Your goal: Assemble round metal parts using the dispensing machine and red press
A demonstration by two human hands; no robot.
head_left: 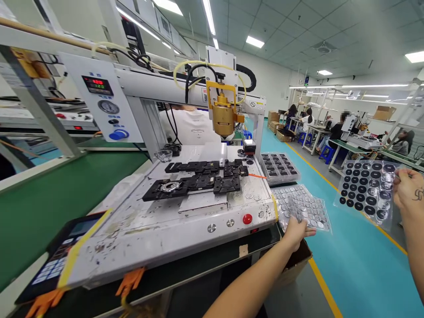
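Note:
My right hand (408, 187) is raised at the right edge, pinching the side of a clear plastic sheet (364, 187). Rows of black ring-shaped discs cover most of that sheet, while its right part shows clear round spots. Lower down, my left hand (294, 232) grips the near edge of a clear plastic sheet with round cells (309, 207), its outer fingers pointing right. This sheet lies beside the white machine's right front corner. Behind it sits a stack of clear trays with black parts (280, 167).
The white bench machine (155, 245) has a gold dispensing head (223, 115), black fixtures (202, 179) and a red button (247, 218). A keypad controller (62, 256) lies at left. Below my left hand is a cardboard box (294, 265). Someone in a white shirt (190, 126) is behind the machine.

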